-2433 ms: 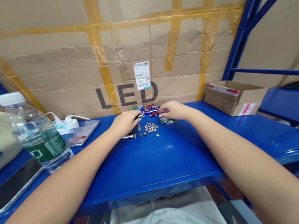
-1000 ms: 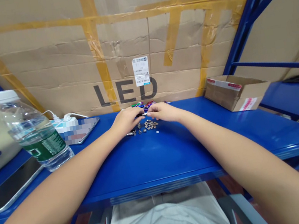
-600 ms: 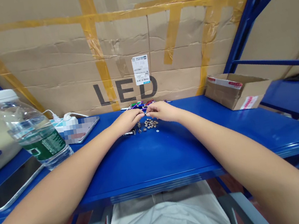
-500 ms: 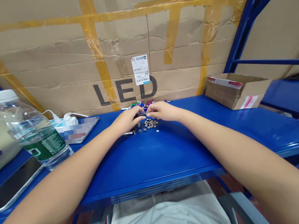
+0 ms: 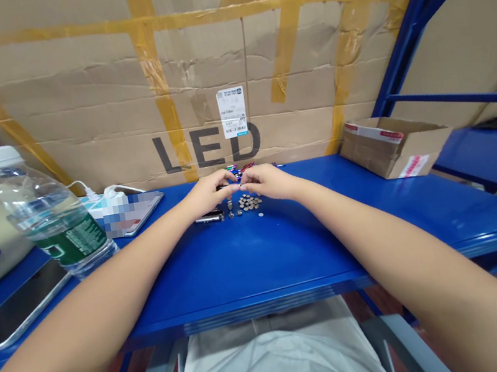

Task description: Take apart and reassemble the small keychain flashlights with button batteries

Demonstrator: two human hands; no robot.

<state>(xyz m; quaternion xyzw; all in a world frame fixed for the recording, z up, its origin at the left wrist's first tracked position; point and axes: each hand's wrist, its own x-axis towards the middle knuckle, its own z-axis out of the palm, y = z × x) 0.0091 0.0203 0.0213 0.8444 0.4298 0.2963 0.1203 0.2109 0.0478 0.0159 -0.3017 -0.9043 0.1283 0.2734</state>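
Observation:
My left hand (image 5: 210, 192) is closed on a slim dark tube (image 5: 228, 186), mostly hidden behind the fingers. My right hand (image 5: 268, 181) pinches at the tube's right end, fingertips almost meeting the left ones; whatever it holds is too small to make out. Just below the hands lies a cluster of small round silvery discs (image 5: 250, 202), like button cells. Left of them stand several small metal pieces (image 5: 230, 208). Dark, shiny tubes (image 5: 209, 217) lie under my left wrist. Behind the hands, a row of coloured metallic pieces (image 5: 246, 169) is partly covered.
A water bottle (image 5: 64, 231) stands at the left by a phone (image 5: 18, 310). Farther back are a power strip (image 5: 95, 205) and a tablet-like device (image 5: 146, 210). An open cardboard box (image 5: 388, 148) sits at the right of the blue table (image 5: 252, 267). Large taped cardboard rises behind.
Both hands have drawn slightly closer together, and less of the dark tube shows between them. More of the tubes by my left wrist is visible. The view has shifted slightly.

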